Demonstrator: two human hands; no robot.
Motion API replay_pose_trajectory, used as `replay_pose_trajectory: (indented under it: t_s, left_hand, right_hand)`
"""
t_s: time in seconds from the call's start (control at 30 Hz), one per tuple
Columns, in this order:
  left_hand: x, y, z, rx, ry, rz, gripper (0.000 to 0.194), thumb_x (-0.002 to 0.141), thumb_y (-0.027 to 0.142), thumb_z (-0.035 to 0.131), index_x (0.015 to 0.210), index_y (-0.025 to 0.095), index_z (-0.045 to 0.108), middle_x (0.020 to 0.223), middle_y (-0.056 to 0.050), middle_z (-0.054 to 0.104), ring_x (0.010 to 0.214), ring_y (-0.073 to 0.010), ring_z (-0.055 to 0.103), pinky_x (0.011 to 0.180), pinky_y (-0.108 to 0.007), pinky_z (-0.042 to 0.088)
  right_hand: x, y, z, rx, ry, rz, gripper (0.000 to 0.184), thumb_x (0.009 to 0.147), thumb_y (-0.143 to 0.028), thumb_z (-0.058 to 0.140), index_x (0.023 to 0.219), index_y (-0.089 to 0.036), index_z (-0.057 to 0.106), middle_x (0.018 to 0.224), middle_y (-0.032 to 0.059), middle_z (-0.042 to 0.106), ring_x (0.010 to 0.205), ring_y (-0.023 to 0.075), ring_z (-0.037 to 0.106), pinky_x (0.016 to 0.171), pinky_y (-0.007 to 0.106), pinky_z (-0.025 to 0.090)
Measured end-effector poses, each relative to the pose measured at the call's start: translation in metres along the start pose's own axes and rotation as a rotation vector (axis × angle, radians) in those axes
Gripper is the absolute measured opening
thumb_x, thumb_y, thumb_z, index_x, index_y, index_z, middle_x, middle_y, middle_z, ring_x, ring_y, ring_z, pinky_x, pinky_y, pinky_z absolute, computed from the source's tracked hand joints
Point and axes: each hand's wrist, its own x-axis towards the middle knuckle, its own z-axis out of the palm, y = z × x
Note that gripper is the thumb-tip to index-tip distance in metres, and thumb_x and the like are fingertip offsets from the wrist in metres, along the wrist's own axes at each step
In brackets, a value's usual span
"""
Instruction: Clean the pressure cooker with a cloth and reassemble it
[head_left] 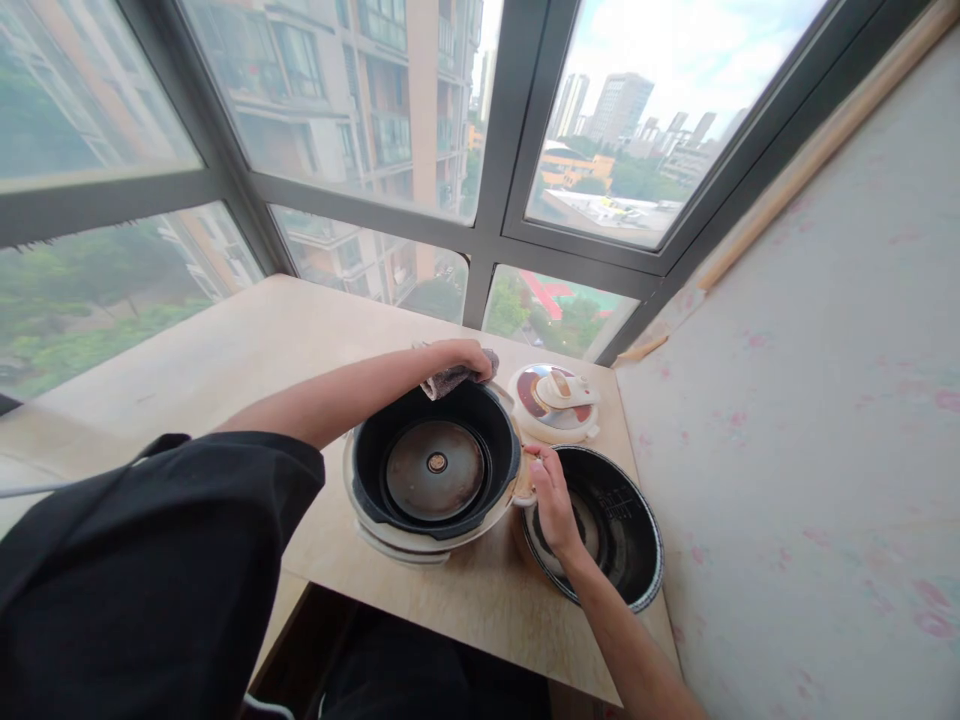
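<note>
Head view: left hand (469, 358) was at the far rim of the cooker body (439, 546), fingers bent around a bunched grey-brown cloth (450, 382) – closed on it, narrow. Cloth stuck out on both sides of those fingers and hung toward the opening; whether it touched the inner wall, cannot tell. Right hand (553, 505) was at the cooker's side, thumb and fingers closed on the pale side handle (525, 486), narrow grip.

Cooker body stood open on the table (322, 325), between the two sets of fingers and mostly left of the right ones. White outside, black inside; round brownish heating plate (420, 490) at the bottom, below and nearer than the left fingers, with a small round centre piece (437, 462).

Inner pot (634, 530), dark with light markings on its wall, was just right of the right fingers, partly under that hand and forearm – mouth up. White lid (559, 425), handle on top, lay just beyond the right fingers and to the right of the left ones. Flowered wall (810, 420) well right of both; window frame (491, 245) beyond the left fingers, buildings (375, 110) outside.
</note>
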Motion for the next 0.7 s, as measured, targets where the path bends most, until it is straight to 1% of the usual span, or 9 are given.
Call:
replay_pose_trajectory:
  t_s: [0.13,0.23,0.37,0.43,0.57,0.63,0.7]
  left_hand:
    - [-0.005,-0.003,0.005,-0.007,0.069,-0.012,0.069,0.056,0.034,0.072,0.122,0.016,0.070,0.116,-0.017,0.073,0.101,-0.0347,0.071,0.082,-0.037,0.057]
    - [-0.007,-0.003,0.010,-0.015,0.104,0.010,0.068,0.056,0.033,0.072,0.122,0.016,0.069,0.118,-0.018,0.073,0.106,-0.0351,0.070,0.086,-0.038,0.056]
    - [-0.006,0.000,0.015,-0.047,0.150,0.016,0.066,0.063,0.036,0.071,0.126,0.017,0.066,0.128,-0.019,0.069,0.117,-0.0356,0.066,0.094,-0.038,0.053]
    - [-0.005,-0.003,0.016,-0.081,0.175,0.002,0.064,0.067,0.038,0.069,0.129,0.019,0.065,0.131,-0.018,0.068,0.120,-0.0351,0.064,0.096,-0.038,0.052]
    - [0.000,-0.016,0.013,-0.182,0.215,-0.050,0.060,0.074,0.038,0.066,0.130,0.018,0.065,0.131,-0.018,0.068,0.118,-0.0327,0.065,0.092,-0.035,0.053]
    - [0.001,-0.023,0.011,-0.235,0.208,-0.068,0.055,0.076,0.037,0.064,0.126,0.015,0.067,0.127,-0.018,0.069,0.111,-0.0306,0.068,0.086,-0.033,0.055]
    - [0.000,-0.027,0.010,-0.287,0.171,-0.059,0.048,0.077,0.035,0.064,0.120,0.013,0.069,0.120,-0.017,0.072,0.100,-0.0271,0.071,0.077,-0.030,0.056]
  right_hand:
    - [-0.001,-0.001,0.000,-0.011,0.007,-0.003,0.037,0.101,-0.051,0.045,0.119,-0.022,0.058,0.117,0.0066,0.062,0.112,0.0232,0.055,0.103,0.039,0.040]
    - [-0.001,-0.001,0.000,-0.009,0.018,-0.017,0.038,0.100,-0.052,0.045,0.118,-0.022,0.059,0.118,0.0068,0.063,0.114,0.0235,0.055,0.105,0.039,0.040]
    - [-0.001,-0.001,0.001,-0.002,0.023,-0.018,0.038,0.100,-0.052,0.046,0.118,-0.022,0.060,0.118,0.0071,0.063,0.115,0.0237,0.056,0.105,0.039,0.041]
    - [-0.002,-0.001,0.002,-0.004,0.027,-0.021,0.038,0.100,-0.052,0.045,0.118,-0.023,0.060,0.119,0.0073,0.063,0.116,0.0239,0.056,0.106,0.040,0.040]
    - [-0.002,-0.001,0.001,-0.014,0.033,-0.028,0.038,0.100,-0.053,0.045,0.118,-0.023,0.060,0.120,0.0077,0.063,0.117,0.0244,0.056,0.108,0.041,0.039]
    - [-0.001,-0.001,0.000,-0.019,0.026,-0.019,0.039,0.100,-0.053,0.045,0.119,-0.023,0.060,0.121,0.0075,0.062,0.117,0.0244,0.055,0.109,0.042,0.039]
    - [-0.001,0.000,0.000,-0.026,0.018,-0.011,0.038,0.100,-0.053,0.045,0.119,-0.023,0.060,0.121,0.0073,0.062,0.117,0.0243,0.056,0.109,0.041,0.039]
